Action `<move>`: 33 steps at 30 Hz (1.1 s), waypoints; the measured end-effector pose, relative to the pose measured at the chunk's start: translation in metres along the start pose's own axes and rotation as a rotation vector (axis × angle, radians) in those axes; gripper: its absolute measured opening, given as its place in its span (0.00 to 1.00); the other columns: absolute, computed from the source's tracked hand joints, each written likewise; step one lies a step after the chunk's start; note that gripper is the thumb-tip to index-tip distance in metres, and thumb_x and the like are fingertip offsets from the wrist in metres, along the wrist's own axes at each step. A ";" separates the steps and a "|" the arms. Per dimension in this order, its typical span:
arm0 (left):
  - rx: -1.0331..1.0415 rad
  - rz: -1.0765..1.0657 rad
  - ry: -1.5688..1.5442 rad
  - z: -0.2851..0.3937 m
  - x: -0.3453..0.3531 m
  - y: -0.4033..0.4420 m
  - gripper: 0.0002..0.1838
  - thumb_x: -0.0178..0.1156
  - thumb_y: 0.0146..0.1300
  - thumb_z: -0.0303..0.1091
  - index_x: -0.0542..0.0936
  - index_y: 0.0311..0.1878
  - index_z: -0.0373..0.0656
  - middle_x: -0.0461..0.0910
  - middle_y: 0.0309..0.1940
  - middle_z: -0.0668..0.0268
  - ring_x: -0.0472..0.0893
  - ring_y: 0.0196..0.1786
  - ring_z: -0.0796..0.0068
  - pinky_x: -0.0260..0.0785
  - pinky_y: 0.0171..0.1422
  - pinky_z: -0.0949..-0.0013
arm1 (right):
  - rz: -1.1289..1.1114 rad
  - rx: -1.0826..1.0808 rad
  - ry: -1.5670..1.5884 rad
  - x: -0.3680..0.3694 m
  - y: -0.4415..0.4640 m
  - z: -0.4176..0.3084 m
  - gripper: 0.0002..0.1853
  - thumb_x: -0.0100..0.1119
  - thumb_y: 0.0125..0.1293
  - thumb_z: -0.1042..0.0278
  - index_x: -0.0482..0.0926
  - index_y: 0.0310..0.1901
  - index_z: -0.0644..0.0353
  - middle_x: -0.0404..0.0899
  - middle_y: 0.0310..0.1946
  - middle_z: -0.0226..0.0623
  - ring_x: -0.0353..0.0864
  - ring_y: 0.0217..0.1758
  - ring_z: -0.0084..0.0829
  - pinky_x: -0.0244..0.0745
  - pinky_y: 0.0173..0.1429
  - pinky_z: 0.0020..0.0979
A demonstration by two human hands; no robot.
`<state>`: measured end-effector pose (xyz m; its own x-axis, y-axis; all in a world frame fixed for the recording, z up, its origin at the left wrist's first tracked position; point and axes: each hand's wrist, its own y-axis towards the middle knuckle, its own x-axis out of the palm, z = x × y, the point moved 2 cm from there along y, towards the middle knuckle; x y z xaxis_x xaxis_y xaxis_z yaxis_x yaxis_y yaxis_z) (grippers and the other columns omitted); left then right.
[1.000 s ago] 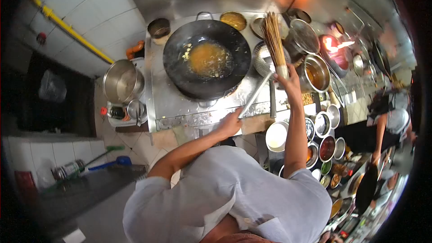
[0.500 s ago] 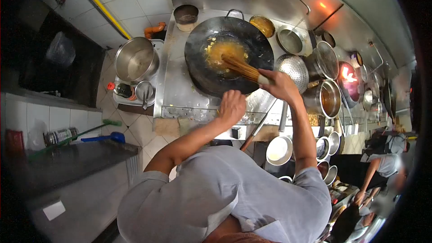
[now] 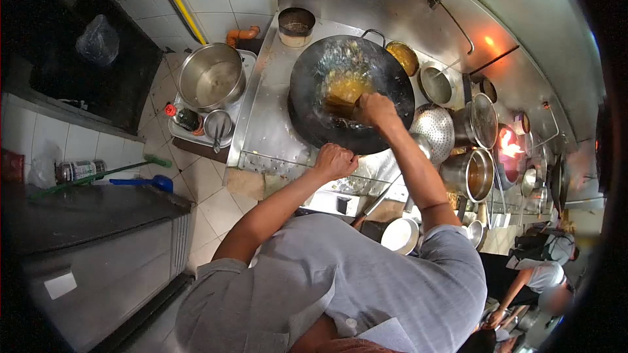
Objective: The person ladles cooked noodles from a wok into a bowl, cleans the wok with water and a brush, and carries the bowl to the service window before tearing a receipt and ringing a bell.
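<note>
A large black wok [image 3: 307,114] sits on the steel stove, with yellowish liquid [image 3: 350,85] and pale scraps inside. My right hand [image 3: 376,110] is closed round the top of a bamboo wok brush [image 3: 340,106], whose bristles are down in the liquid. At the near rim of the wok, my left hand [image 3: 336,162] is closed in a fist where a handle would sit. That grip hides the handle itself. A loop handle [image 3: 375,33] shows on the far rim.
A perforated strainer [image 3: 434,132] and a pot of brown liquid [image 3: 477,175] stand right of the wok. Flames [image 3: 510,143] burn farther right. On the left are a steel pot [image 3: 210,77] and a bottle [image 3: 184,117]. Other people work at lower right.
My right hand has pushed the brush farther down and left across the wok. The liquid is now spread up the far wall. My left hand stays at the near rim. The view has shifted.
</note>
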<state>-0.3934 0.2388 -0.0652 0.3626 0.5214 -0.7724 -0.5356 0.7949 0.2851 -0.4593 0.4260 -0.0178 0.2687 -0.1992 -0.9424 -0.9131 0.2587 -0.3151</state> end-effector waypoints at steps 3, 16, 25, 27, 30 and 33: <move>-0.074 -0.090 0.001 0.008 -0.003 -0.008 0.20 0.60 0.59 0.44 0.84 0.19 0.38 0.81 0.18 0.49 0.83 0.23 0.49 0.77 0.36 0.50 | 0.021 0.134 0.050 -0.007 0.003 0.008 0.26 0.61 0.63 0.48 0.84 0.48 0.66 0.83 0.47 0.61 0.85 0.52 0.54 0.80 0.58 0.47; -0.045 -0.153 0.041 0.002 0.004 -0.004 0.21 0.57 0.66 0.46 0.86 0.26 0.39 0.84 0.25 0.49 0.84 0.30 0.48 0.75 0.42 0.46 | 0.053 0.060 -0.051 -0.037 0.009 0.019 0.23 0.61 0.62 0.50 0.83 0.47 0.64 0.84 0.47 0.59 0.85 0.52 0.53 0.80 0.58 0.48; -0.023 -0.212 0.034 -0.001 0.010 -0.005 0.22 0.57 0.68 0.47 0.86 0.27 0.39 0.85 0.26 0.50 0.85 0.32 0.47 0.75 0.43 0.46 | 0.003 0.089 -0.053 -0.029 0.000 0.007 0.19 0.54 0.67 0.54 0.85 0.49 0.59 0.84 0.47 0.57 0.85 0.53 0.51 0.80 0.58 0.46; -0.019 -0.235 0.047 0.004 0.002 -0.003 0.23 0.56 0.69 0.48 0.86 0.27 0.40 0.85 0.26 0.50 0.85 0.32 0.47 0.76 0.44 0.47 | -0.096 0.056 -0.064 -0.053 -0.032 -0.009 0.21 0.55 0.66 0.53 0.84 0.50 0.61 0.84 0.48 0.57 0.85 0.54 0.51 0.79 0.59 0.46; -0.087 -0.266 0.019 0.009 0.000 -0.002 0.21 0.58 0.68 0.46 0.86 0.28 0.40 0.85 0.27 0.49 0.86 0.36 0.49 0.75 0.48 0.50 | 0.045 0.019 -0.120 -0.002 -0.011 0.018 0.19 0.55 0.66 0.56 0.84 0.48 0.62 0.85 0.46 0.56 0.84 0.54 0.52 0.79 0.61 0.45; -0.099 -0.285 0.024 0.009 -0.003 0.007 0.22 0.56 0.69 0.46 0.86 0.28 0.39 0.85 0.28 0.49 0.86 0.38 0.49 0.75 0.50 0.49 | 0.105 0.188 0.051 0.017 0.026 0.035 0.17 0.57 0.65 0.58 0.84 0.48 0.61 0.86 0.46 0.53 0.85 0.54 0.51 0.79 0.61 0.44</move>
<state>-0.3907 0.2455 -0.0558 0.4911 0.2736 -0.8270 -0.4873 0.8732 -0.0006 -0.4683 0.4623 -0.0458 0.1547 -0.2077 -0.9659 -0.8610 0.4512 -0.2349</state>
